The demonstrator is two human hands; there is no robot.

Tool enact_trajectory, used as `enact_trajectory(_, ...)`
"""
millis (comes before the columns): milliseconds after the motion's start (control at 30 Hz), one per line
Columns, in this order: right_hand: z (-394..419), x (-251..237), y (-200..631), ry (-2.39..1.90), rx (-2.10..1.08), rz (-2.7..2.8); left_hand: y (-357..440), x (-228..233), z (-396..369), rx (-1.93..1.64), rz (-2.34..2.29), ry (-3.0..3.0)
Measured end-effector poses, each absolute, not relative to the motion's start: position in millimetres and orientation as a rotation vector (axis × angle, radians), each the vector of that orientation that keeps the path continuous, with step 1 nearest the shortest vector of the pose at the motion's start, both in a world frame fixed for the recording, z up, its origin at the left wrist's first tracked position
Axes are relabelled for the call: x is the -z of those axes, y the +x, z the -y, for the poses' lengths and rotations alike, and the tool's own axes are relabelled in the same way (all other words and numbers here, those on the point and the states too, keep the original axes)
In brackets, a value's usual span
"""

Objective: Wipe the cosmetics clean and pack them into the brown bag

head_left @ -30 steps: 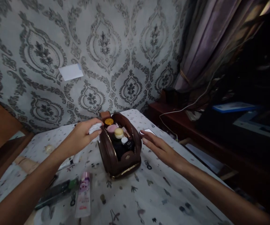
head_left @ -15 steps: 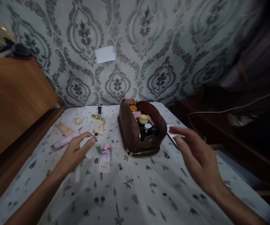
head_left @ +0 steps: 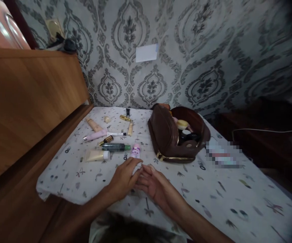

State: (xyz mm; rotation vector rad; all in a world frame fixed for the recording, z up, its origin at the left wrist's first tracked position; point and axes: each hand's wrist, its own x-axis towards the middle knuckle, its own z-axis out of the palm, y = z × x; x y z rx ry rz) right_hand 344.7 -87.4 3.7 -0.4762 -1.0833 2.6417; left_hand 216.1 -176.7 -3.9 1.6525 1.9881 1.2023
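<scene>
My left hand (head_left: 123,179) is closed round a small white thing (head_left: 137,167), mostly covered by the fingers, whose kind I cannot make out. Against it, my right hand (head_left: 154,185) has its thumb and fingertips pinched at the same white thing's end. Just beyond my hands lies a white and pink tube (head_left: 136,151), its lower part hidden. To the left are a cream tube with a white cap (head_left: 96,155) and a dark green tube (head_left: 113,147). The open brown cosmetic bag (head_left: 164,130), filled with jars and bottles, stands to the right.
More cosmetics lie farther back: a lilac tube (head_left: 95,135), a beige tube (head_left: 94,125), a gold and black tube (head_left: 106,140) and a gold stick (head_left: 125,118). A wooden cabinet (head_left: 34,111) borders the table on the left. Right of the bag is a blurred-out patch (head_left: 223,155).
My view has turned left. My hands, wide apart before, have come together in front of the bag. The right hand was spread and now meets the white thing held by the left.
</scene>
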Motion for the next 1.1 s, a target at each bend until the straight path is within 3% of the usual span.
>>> enact_trajectory(133,87.1,6.2,341.0,-0.517,-2.528,1.337,190.3,17.3,192.9,-1.344,-1.95,1.448)
enact_trajectory(333,76.2,25.9,331.8,-0.521,-1.687,2.026,161.1,21.6,216.4,-1.32,-2.137,1.384)
enact_trajectory(433,71.6,40.2,326.6,-0.589,-1.449,2.12,157.2,20.9,227.3,-1.221,-2.2,1.467)
enact_trajectory(733,68.0,57.8,322.1,-0.626,-1.546,2.029,167.4,20.3,234.7,-0.874,-2.274,1.611)
enact_trajectory(1100,68.0,54.8,326.0,-0.663,-1.528,2.069,165.0,25.3,232.0,-0.754,-2.359,1.757)
